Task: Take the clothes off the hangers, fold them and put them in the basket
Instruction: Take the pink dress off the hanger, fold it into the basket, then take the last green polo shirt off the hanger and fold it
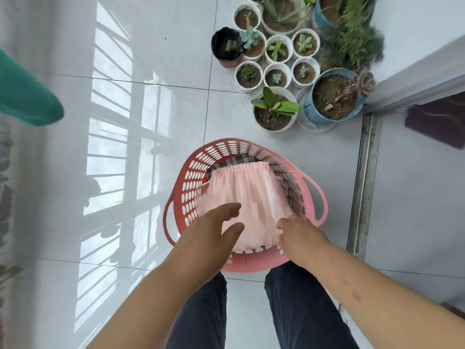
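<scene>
— where's the pink tulle skirt (247, 197)?
— in the red laundry basket (251, 267), lying on a plaid garment (226, 163), lengthwise, with the waistband far and the hem toward the person.
— hands?
— left hand (208, 238) released, fingers straight over it. right hand (299, 238) curled at the hem, can't tell if it's grasping.

No writing, label, brand or number can be read anywhere. The pink skirt (246, 192) under the fingers (230, 210) is plain, and the wall of the basket (251, 267) around it shows only holes. Well beyond the fingers, a blue pot (317, 21) has reddish marks on its wall — too blurred to tell whether they are letters.
</scene>
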A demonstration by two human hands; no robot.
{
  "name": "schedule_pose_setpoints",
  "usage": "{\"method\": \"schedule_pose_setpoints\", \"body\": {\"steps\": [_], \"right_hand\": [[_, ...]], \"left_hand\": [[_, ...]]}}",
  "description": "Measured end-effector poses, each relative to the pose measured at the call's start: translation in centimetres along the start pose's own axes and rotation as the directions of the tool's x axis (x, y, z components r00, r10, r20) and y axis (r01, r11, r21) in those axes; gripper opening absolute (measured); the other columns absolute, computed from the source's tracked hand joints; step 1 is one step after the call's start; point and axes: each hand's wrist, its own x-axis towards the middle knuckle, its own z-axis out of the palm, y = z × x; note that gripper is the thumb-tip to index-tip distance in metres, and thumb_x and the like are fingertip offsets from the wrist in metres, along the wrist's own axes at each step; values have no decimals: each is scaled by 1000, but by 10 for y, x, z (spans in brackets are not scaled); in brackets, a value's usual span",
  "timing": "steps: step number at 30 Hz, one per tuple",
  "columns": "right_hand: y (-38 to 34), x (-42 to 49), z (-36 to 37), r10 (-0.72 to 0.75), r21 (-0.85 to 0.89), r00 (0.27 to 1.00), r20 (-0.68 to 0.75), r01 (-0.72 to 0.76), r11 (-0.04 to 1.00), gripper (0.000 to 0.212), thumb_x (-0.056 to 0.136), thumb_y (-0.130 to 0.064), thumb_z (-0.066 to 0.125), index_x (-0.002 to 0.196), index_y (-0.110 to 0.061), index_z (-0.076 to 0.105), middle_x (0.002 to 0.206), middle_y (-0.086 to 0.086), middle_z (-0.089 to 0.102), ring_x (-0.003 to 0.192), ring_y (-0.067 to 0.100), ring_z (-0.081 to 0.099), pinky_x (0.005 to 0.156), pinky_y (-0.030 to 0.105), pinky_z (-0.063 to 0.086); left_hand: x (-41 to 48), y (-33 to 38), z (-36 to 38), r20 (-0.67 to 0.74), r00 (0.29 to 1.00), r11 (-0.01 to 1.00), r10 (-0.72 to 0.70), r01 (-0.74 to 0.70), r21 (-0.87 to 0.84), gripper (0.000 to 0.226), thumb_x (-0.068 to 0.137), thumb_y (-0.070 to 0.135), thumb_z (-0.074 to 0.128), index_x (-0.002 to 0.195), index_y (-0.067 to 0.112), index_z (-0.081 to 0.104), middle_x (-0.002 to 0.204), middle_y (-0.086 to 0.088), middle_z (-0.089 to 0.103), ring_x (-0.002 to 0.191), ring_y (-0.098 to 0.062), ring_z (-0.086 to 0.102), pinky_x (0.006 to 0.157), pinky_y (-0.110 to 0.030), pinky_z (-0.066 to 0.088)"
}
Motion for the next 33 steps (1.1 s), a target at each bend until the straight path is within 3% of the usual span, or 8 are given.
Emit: {"method": "schedule_pose_setpoints", "body": {"steps": [2,5,12,17,22,26,33], "right_hand": [[-2,-15,-12,3,-1,1000,-27,-3,1000,36,96,-10,41,131,-15,51,129,9,50,121,28,45,95,36,43],[-5,-45,-37,2,10,998,-66,-2,1000,38,96,-12,40,132,-16,51,132,9,50,122,28,47,92,33,41],[-16,-96,-86,-9,33,986,-164,14,999,30,97,-22,40,122,-18,57,130,8,58,118,29,54,91,33,44],[-28,-141,-118,-45,97,956,-289,76,992,29,96,-24,42,116,-19,63,121,4,66,110,26,59,90,32,48],[-38,-185,-144,-43,148,935,-352,101,984,26,98,-29,44,117,-21,61,117,1,66,106,23,60,83,29,47],[-48,-212,-161,-51,182,907,-418,139,973,26,98,-29,46,116,-21,63,114,0,68,105,21,61,84,29,49],[-79,-267,-203,-120,176,824,-553,257,950,21,97,-31,50,108,-23,65,106,-3,68,100,19,61,83,30,49]], "left_hand": [[-12,8,-8,-30,1000,1000,2,-2,8,36,98,32,51,134,35,53,128,21,60,116,1,54,103,-24,42],[-39,26,-28,-71,997,1000,10,-10,-2,28,98,31,52,124,34,61,114,21,65,101,7,57,86,-12,42],[-87,51,-71,-158,987,996,14,-27,-82,15,93,30,59,105,37,66,102,18,70,96,0,64,91,-29,51],[-126,72,-102,-240,971,988,20,-57,-146,11,91,31,63,100,34,68,96,16,72,93,-3,65,82,-27,52],[-172,96,-135,-319,942,987,104,-138,-86,8,93,32,60,98,37,64,93,21,68,85,6,60,66,-19,44],[-198,109,-155,-353,923,981,153,-185,-58,17,93,32,60,109,33,66,100,17,70,94,4,61,74,-15,43],[-256,130,-190,-442,859,952,258,-304,-35,12,92,34,63,102,36,68,95,21,72,92,4,64,75,-14,49]]}}
